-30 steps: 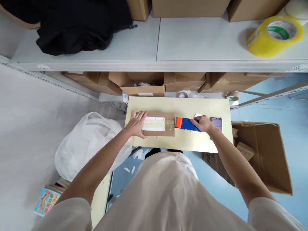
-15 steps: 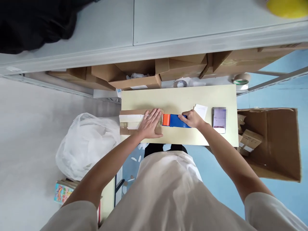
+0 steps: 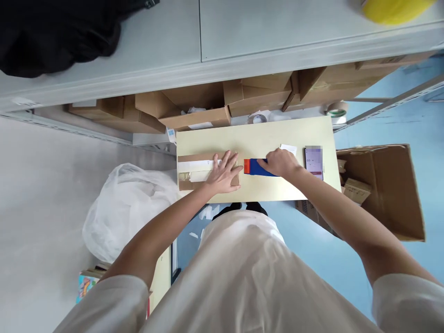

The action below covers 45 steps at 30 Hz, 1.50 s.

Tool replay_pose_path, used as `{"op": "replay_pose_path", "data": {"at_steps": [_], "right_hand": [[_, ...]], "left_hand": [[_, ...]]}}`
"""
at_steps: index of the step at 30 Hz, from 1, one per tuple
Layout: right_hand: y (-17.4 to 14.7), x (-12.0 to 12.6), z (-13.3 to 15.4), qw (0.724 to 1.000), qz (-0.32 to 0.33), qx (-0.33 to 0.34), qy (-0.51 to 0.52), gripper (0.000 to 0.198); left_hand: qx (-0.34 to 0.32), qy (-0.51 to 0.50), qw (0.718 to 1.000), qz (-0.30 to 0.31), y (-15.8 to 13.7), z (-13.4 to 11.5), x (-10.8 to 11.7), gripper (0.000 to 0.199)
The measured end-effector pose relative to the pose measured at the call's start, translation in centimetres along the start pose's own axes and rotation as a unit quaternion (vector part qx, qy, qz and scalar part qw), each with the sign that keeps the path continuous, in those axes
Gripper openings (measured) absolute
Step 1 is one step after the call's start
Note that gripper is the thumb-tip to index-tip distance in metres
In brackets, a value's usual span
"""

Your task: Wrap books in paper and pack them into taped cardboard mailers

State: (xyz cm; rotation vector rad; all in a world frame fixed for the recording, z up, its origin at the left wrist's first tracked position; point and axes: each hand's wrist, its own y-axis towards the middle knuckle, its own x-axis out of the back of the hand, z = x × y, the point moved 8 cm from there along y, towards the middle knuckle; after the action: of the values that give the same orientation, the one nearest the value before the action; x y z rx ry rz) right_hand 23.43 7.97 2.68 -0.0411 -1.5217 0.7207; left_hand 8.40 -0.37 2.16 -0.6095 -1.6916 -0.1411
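Note:
A long cardboard box [image 3: 189, 176] with white labels and brown tape lies on the left part of the pale yellow table [image 3: 211, 138]. My left hand [image 3: 224, 175] presses flat on the box's right end, fingers spread. Just right of the box, my right hand [image 3: 281, 163] is wrapped round a blue tape dispenser [image 3: 260, 167]. Its orange end points at the box, with a small gap between them. A white paper [image 3: 288, 149] is partly hidden behind my right hand, and a phone [image 3: 313, 163] lies further right.
Open cartons [image 3: 194, 121] line the shelf beyond the table, beside tape rolls [image 3: 336, 109]. A large open carton [image 3: 393, 189] holding small boxes stands at right. At left is a white plastic bag [image 3: 130, 212]. Paper scraps [image 3: 208, 212] lie on the floor.
The tape dispenser has drawn back from the box's right end, leaving a gap. My left fingers have spread wider on the box. The whole view has shifted slightly.

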Motion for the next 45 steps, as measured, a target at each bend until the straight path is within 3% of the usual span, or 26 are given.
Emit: {"op": "replay_pose_path", "data": {"at_steps": [3,5,12,15,19,23,25,28,31,33,36,40,42,45], "right_hand": [[0.0,0.8,3.9,0.999,-0.003,0.006,-0.036,0.045],[-0.2,0.7,5.0,0.999,0.001,0.003,-0.041,0.041],[-4.2,1.0,-0.4,0.978,-0.148,-0.148,0.003,0.059],[-6.2,-1.9,-2.0,0.973,-0.130,-0.192,0.020,0.056],[-7.5,-6.9,-1.9,0.965,-0.104,-0.229,0.072,0.053],[-7.5,-11.1,-1.4,0.949,-0.094,-0.270,0.135,0.052],[-7.3,-12.3,-1.1,0.945,-0.098,-0.273,0.150,0.050],[-6.9,-13.4,-0.4,0.948,-0.106,-0.260,0.152,0.046],[-6.7,-14.2,0.3,0.952,-0.107,-0.242,0.153,0.041],[-6.8,-14.8,0.6,0.956,-0.100,-0.231,0.154,0.036],[-7.3,-14.6,0.7,0.955,-0.134,-0.214,0.156,0.032],[-7.5,-11.4,2.6,0.932,-0.278,-0.118,0.200,0.055],[-6.5,-10.3,5.3,0.934,-0.261,-0.031,0.241,0.066],[-4.4,-8.9,9.5,0.928,-0.192,0.048,0.316,0.073]], "left_hand": [[-0.013,0.020,1.000,-0.009,-0.2,-0.7,0.2,0.056],[-0.015,0.022,1.000,-0.005,0.0,-1.0,0.2,0.051],[0.056,0.009,0.998,0.010,2.1,-0.7,-0.3,0.069],[0.093,-0.006,0.996,0.000,2.9,-0.6,-0.3,0.077],[0.114,-0.049,0.991,-0.052,2.7,0.0,0.5,0.078],[0.051,-0.084,0.989,-0.107,-0.2,1.5,1.5,0.079],[0.072,-0.086,0.983,-0.144,-3.0,3.8,1.8,0.076],[0.188,-0.110,0.952,-0.217,-8.3,8.9,1.3,0.075],[0.306,-0.215,0.885,-0.278,-13.3,13.7,-1.1,0.082],[0.339,-0.327,0.836,-0.283,-15.2,15.6,-3.5,0.086],[0.301,-0.488,0.775,-0.267,-15.9,16.0,-6.2,0.082],[0.217,-0.616,0.711,-0.261,-15.4,14.8,-7.9,0.081],[0.224,-0.619,0.702,-0.273,-15.3,14.8,-8.6,0.081],[0.249,-0.577,0.727,-0.278,-15.0,15.2,-8.8,0.072]]}}
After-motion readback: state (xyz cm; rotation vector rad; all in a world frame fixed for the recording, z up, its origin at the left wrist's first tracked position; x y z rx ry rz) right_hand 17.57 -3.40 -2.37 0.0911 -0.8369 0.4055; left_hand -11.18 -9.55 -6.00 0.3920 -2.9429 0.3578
